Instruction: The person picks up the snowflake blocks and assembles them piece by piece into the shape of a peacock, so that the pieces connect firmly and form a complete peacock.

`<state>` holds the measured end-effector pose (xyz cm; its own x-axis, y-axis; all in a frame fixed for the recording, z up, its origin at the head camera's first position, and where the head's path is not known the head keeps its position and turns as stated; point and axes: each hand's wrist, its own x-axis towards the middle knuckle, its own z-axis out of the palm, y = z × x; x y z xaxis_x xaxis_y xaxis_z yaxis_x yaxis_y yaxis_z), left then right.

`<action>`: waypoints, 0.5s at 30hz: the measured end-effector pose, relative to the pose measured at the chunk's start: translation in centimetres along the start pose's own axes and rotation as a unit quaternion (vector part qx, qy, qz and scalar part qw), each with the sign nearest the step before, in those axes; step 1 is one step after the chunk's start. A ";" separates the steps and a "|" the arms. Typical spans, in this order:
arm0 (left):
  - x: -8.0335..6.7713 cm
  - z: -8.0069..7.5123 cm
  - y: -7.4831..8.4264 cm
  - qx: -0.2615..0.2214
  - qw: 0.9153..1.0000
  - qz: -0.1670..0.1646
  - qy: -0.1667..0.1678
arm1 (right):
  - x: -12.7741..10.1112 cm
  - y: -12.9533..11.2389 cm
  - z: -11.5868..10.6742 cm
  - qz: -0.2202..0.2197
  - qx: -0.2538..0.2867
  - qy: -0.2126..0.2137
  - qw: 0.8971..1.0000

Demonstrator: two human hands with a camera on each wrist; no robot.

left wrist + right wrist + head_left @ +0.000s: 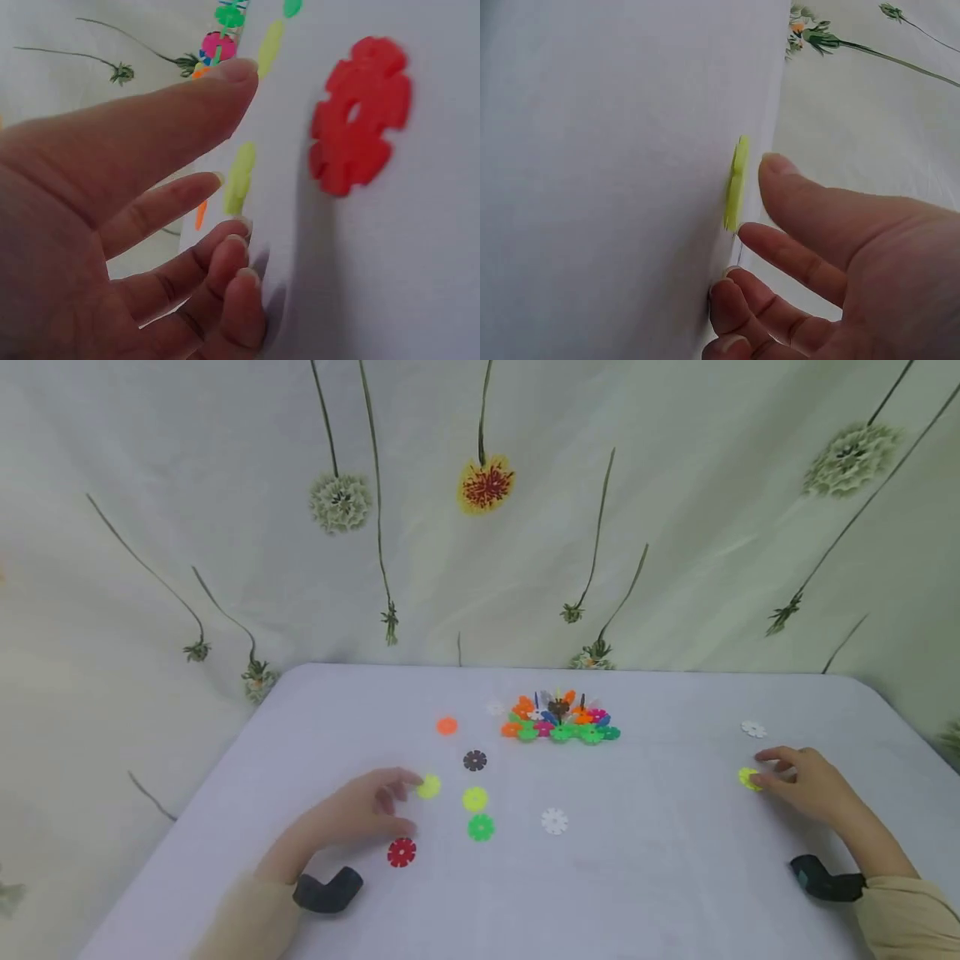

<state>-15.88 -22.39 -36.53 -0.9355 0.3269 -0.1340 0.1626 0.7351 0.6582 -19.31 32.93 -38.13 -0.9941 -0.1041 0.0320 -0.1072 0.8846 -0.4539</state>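
Two bare hands rested on a desk covered in white cloth. The left hand lay at about 7 o'clock of the desk, its grip spread and relaxed, fingertips just reaching a yellow-green disc at its 1 o'clock; whether they touched it could not be told. The right hand lay at about 4 o'clock of the desk, its grip likewise spread, fingers just beside a second yellow-green disc at its 9 o'clock, pinching nothing. Each disc was a flat, round, notched plastic snowflake piece lying face-up on the cloth, so it had no long axis; the wrist views showed it edge-on as a thin sliver. A red disc lay just beside the left hand at 5 o'clock. Between the hands lay a yellow disc, a green disc, a white disc, a dark disc and an orange disc. A multicoloured pile of joined pieces sat at 12 o'clock. Another white piece lay beyond the right hand. A floral curtain hung behind.
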 end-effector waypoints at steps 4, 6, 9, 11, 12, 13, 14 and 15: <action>-0.9 1.0 -0.2 0.042 0.999 0.018 -0.002 | 0.2 0.2 0.5 -0.017 0.013 0.012 1.000; -1.1 1.2 0.0 0.059 0.998 0.029 -0.001 | 0.1 0.1 0.7 -0.016 0.019 0.011 1.000; -1.4 1.2 0.3 0.072 0.996 0.049 -0.013 | -0.1 0.0 0.7 -0.002 0.022 0.005 1.000; -1.7 1.0 0.3 0.076 0.995 0.063 -0.026 | -0.1 0.0 0.7 0.006 0.023 0.002 1.000; -1.8 0.8 0.3 0.079 0.994 0.069 -0.034 | -0.2 0.0 0.7 0.008 0.023 0.002 1.000; -2.0 0.6 0.2 0.079 0.993 0.074 -0.042 | -0.2 0.0 0.7 0.008 0.022 0.001 1.000; -2.1 0.4 0.2 0.081 0.993 0.078 -0.048 | -0.2 0.0 0.7 0.009 0.021 0.001 1.000; -2.2 0.2 0.1 0.084 0.992 0.080 -0.052 | -0.1 0.0 0.7 0.009 0.018 0.001 1.000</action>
<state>-13.71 -22.91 -36.31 -0.8568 0.5016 -0.1194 0.3655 0.7542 0.5455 -19.16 32.65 -38.79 -0.9958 -0.0881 0.0257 -0.0894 0.8691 -0.4865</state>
